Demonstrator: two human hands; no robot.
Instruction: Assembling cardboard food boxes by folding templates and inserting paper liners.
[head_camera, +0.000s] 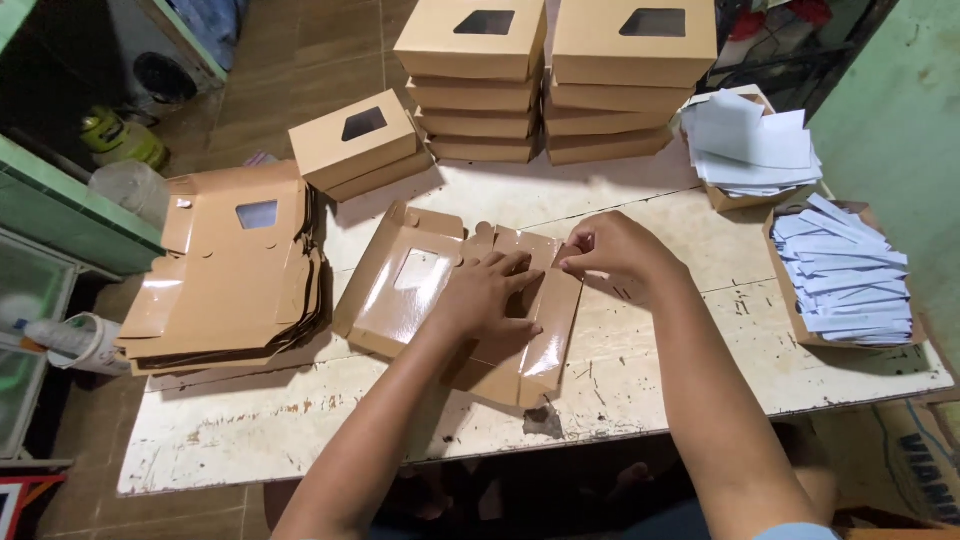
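Two bare forearms reach up from the bottom edge over the worn white-painted wooden table (300, 420). The left hand (485, 295) lies spread, palm down, pressing on the flat brown cardboard box blank with a glossy inside and a clear window (400, 290), which rests near the middle of the table, partly folded. The right hand (615, 250) pinches a small flap at the blank's upper right edge between thumb and fingertips. To the left, a stack of unfolded brown box blanks (235, 275) overhangs the table's edge. Behind the blank sits one folded brown windowed box (355, 140) on another, and farther back two tall stacks of finished brown windowed boxes (560, 80) stand side by side. At the right, two open brown cartons hold pale blue paper slips (840, 270).
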